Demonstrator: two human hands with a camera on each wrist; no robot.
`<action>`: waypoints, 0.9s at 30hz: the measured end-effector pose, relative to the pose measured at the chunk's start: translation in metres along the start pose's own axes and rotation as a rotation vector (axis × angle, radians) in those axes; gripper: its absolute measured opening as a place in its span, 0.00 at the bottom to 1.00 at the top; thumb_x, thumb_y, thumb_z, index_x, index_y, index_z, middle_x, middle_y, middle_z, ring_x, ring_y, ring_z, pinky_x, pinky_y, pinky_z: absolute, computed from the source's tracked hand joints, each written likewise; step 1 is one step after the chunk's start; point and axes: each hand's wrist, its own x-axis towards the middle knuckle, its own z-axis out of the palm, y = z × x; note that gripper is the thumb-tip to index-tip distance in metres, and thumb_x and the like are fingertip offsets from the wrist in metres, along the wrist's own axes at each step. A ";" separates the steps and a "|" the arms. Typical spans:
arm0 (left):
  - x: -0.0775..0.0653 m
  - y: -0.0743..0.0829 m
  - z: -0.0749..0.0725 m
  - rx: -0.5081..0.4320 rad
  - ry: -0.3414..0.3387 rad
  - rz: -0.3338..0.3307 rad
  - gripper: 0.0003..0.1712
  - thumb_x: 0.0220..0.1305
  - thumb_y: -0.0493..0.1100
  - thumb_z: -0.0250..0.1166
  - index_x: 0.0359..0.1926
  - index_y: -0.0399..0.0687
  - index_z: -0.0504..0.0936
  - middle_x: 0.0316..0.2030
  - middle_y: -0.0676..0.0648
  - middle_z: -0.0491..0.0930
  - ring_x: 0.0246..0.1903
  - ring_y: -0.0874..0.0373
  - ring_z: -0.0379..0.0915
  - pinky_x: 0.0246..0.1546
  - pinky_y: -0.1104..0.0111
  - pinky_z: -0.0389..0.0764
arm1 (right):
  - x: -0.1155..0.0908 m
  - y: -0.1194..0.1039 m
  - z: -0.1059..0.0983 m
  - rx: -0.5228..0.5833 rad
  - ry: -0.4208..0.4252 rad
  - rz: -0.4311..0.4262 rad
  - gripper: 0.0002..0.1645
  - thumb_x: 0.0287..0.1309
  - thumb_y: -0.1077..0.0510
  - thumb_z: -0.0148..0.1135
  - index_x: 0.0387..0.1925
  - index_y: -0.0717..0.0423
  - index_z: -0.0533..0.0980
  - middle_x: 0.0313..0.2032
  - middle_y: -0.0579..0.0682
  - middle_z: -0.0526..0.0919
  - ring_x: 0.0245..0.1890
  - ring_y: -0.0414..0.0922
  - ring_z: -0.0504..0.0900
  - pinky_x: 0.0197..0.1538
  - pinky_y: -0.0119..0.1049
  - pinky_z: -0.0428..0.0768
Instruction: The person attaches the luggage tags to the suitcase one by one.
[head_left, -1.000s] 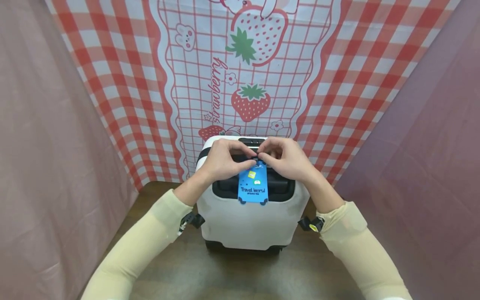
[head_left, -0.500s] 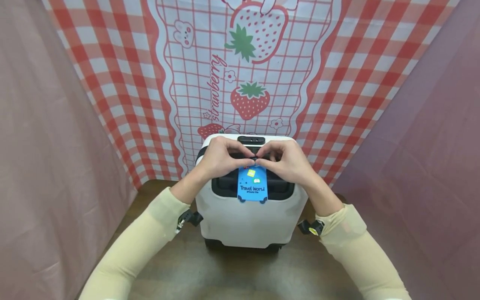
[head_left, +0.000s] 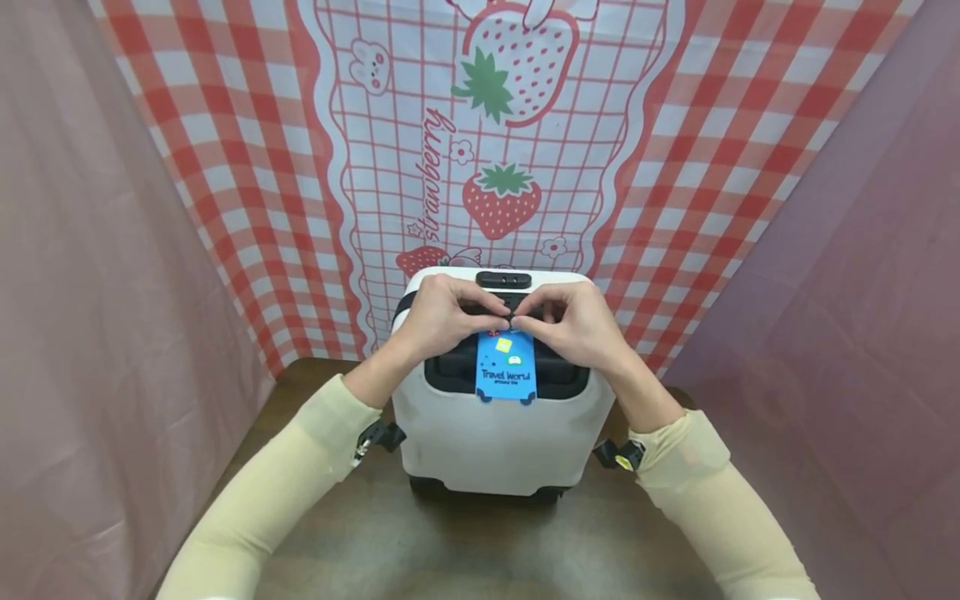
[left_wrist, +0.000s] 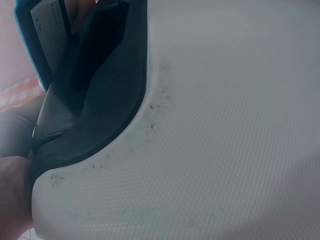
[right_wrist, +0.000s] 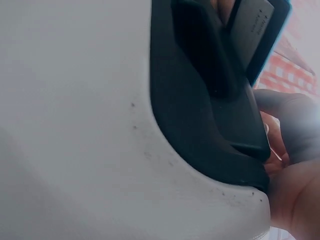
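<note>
A blue luggage tag (head_left: 506, 375) printed "Travel World" hangs over the black recessed handle area (head_left: 558, 383) of a white suitcase (head_left: 491, 446). My left hand (head_left: 442, 317) and right hand (head_left: 573, 318) meet at the tag's top end. Thumb and forefinger of each pinch a small black piece there, seemingly the tag's strap, mostly hidden by the fingertips. In the left wrist view the tag (left_wrist: 47, 37) shows a white card on its underside; the right wrist view shows the same side of the tag (right_wrist: 255, 37). Both wrist views hide the fingertips behind the suitcase's black edge.
The suitcase stands on a brown wooden table (head_left: 480, 550). A black combination lock (head_left: 503, 280) sits on its top, beyond the hands. Behind it hangs a red-and-white strawberry cloth (head_left: 510, 150), with pink curtains (head_left: 112, 292) at either side.
The fingertips of both hands have drawn closer over the tag's top end, covering more of it. Between half a second ago and now the hands have barely shifted.
</note>
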 end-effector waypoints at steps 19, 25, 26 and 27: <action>-0.002 0.007 0.008 0.066 -0.021 0.147 0.07 0.65 0.38 0.75 0.44 0.43 0.90 0.43 0.46 0.90 0.48 0.54 0.86 0.60 0.61 0.87 | 0.025 0.002 -0.022 0.120 -0.254 0.313 0.15 0.74 0.52 0.65 0.55 0.55 0.84 0.51 0.56 0.88 0.57 0.52 0.84 0.64 0.51 0.85; -0.002 0.008 0.008 0.077 -0.017 0.141 0.10 0.65 0.39 0.75 0.47 0.45 0.93 0.43 0.46 0.89 0.48 0.54 0.85 0.60 0.61 0.87 | 0.032 0.004 -0.023 0.174 -0.262 0.344 0.15 0.73 0.51 0.67 0.52 0.56 0.85 0.49 0.57 0.89 0.57 0.51 0.78 0.59 0.45 0.79; -0.002 0.008 0.008 0.075 -0.020 0.137 0.10 0.65 0.39 0.75 0.47 0.45 0.93 0.44 0.46 0.89 0.49 0.54 0.85 0.61 0.61 0.87 | 0.033 0.004 -0.023 0.177 -0.263 0.351 0.16 0.72 0.51 0.67 0.52 0.57 0.86 0.49 0.57 0.90 0.56 0.51 0.78 0.59 0.45 0.78; -0.002 0.008 0.008 0.073 -0.022 0.132 0.11 0.65 0.39 0.75 0.48 0.45 0.93 0.44 0.46 0.89 0.49 0.54 0.85 0.61 0.60 0.86 | 0.034 0.004 -0.023 0.183 -0.266 0.359 0.17 0.72 0.50 0.67 0.53 0.57 0.86 0.49 0.57 0.90 0.56 0.51 0.79 0.61 0.46 0.78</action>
